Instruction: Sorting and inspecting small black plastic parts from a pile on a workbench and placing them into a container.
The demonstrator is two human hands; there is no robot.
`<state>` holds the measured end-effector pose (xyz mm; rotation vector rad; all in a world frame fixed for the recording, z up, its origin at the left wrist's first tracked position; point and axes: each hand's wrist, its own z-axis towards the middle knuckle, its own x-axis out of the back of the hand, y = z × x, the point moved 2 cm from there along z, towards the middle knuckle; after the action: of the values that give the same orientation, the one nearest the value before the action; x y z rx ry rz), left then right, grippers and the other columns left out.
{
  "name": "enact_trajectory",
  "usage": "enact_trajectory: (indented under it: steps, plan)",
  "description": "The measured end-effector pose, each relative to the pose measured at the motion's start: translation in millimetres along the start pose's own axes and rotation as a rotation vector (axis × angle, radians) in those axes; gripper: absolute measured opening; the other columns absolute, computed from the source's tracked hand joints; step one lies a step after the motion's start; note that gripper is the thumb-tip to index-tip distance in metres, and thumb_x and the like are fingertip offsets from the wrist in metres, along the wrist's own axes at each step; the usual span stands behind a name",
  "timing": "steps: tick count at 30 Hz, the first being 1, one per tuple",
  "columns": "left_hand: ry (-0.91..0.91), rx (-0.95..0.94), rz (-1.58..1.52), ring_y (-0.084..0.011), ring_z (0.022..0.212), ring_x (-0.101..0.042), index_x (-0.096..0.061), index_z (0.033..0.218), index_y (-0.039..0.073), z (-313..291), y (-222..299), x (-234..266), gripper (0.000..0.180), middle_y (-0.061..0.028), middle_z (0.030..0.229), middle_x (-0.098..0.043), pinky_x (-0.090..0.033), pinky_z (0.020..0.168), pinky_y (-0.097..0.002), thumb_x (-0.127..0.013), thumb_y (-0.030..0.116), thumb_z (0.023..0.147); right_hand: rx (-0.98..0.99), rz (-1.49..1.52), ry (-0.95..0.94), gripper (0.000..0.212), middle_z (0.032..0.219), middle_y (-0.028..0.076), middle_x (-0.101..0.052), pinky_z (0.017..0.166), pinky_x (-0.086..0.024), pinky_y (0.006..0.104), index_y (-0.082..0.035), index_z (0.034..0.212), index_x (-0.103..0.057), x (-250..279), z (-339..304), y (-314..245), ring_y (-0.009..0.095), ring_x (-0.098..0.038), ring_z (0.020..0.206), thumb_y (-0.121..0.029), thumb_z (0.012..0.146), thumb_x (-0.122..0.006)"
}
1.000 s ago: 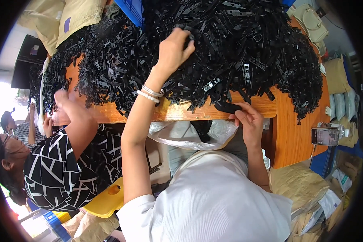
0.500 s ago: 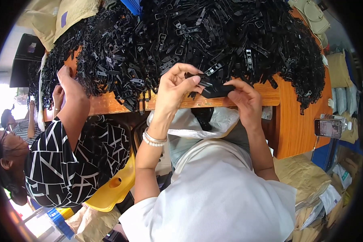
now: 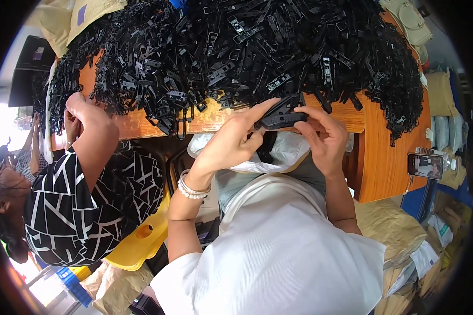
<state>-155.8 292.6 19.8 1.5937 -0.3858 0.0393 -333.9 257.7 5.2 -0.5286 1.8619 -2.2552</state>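
Just over the front edge of the table, a flat black plastic piece is held between my two hands. My left hand closes on its left end, the index finger stretched along its upper side and the thumb beneath. At the right end, my right hand pinches it between thumb and fingers. More narrow black parts stick up behind the piece, and I cannot tell whether they are joined to it. Beyond my hands spreads a large pile of long black plastic parts, some with shiny rectangular frames.
An orange wooden table carries the pile. Across my lap lies an open white plastic bag with something black inside. At my left, another person in a patterned black top reaches toward the pile. A phone stands by the table's right side.
My left hand has turned and dropped slightly, its index finger now stretched along the black piece. The piece is tilted differently. My right hand keeps its pinch, shifted a little right.
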Motion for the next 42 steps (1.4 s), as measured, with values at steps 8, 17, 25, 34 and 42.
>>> enact_trajectory:
  steps: [8, 17, 25, 34, 42]
  plan:
    - [0.229, -0.214, 0.205, -0.0227, 0.084, -0.062, -0.055, 0.104, -0.002, -5.0, -3.4, -13.8, 0.038, -0.0156, 0.092, -0.062, -0.047, 0.073, -0.0282, -0.067, 0.005, 0.069, 0.143, -0.094, -0.160, 0.042, 0.108, 0.011, -0.054, 0.072, -0.046, 0.0254, -0.002, 0.113, -0.054, -0.6, 8.0, 0.3, 0.014, -0.054, 0.092, -0.016, 0.075, -0.065]
    - [0.162, -0.173, 0.082, -0.0216, 0.081, -0.063, -0.058, 0.100, -0.003, -11.4, -11.0, -15.9, 0.033, -0.0146, 0.089, -0.063, -0.047, 0.072, -0.0280, -0.068, 0.007, 0.069, 0.111, -0.035, -0.195, 0.029, 0.092, 0.009, -0.055, 0.069, -0.044, 0.0220, 0.002, 0.101, -0.056, 4.1, 1.0, 11.4, 0.014, -0.056, 0.078, -0.006, 0.075, -0.065]
    - [0.494, -0.142, 0.161, -0.0246, 0.069, -0.056, -0.059, 0.094, 0.000, -42.1, -48.3, -11.2, 0.025, -0.0120, 0.084, -0.058, -0.045, 0.063, -0.0331, -0.066, 0.012, 0.073, 0.005, -0.179, -0.343, 0.027, 0.086, 0.008, -0.057, 0.060, -0.044, 0.0228, 0.000, 0.098, -0.060, -10.4, -5.3, 17.6, 0.014, -0.055, 0.073, -0.002, 0.072, -0.064]
    - [1.031, 0.311, 1.049, -0.0264, 0.056, -0.053, -0.059, 0.077, 0.002, -82.3, -85.5, 35.5, 0.013, -0.0102, 0.070, -0.052, -0.042, 0.052, -0.0343, -0.066, 0.012, 0.072, -0.177, -0.258, -0.470, 0.023, 0.089, 0.007, -0.059, 0.057, -0.044, 0.0228, -0.002, 0.097, -0.061, -12.9, -16.6, 30.4, 0.014, -0.055, 0.071, -0.004, 0.074, -0.062]
    - [0.995, 0.324, 0.984, -0.0260, 0.061, -0.055, -0.061, 0.077, 0.005, -82.4, -78.5, 25.6, 0.009, -0.0095, 0.075, -0.052, -0.044, 0.055, -0.0335, -0.065, 0.012, 0.072, -0.193, -0.281, -0.401, 0.018, 0.082, 0.007, -0.059, 0.054, -0.043, 0.0225, -0.001, 0.093, -0.062, 1.5, -22.7, 34.7, 0.013, -0.055, 0.066, -0.004, 0.076, -0.061]
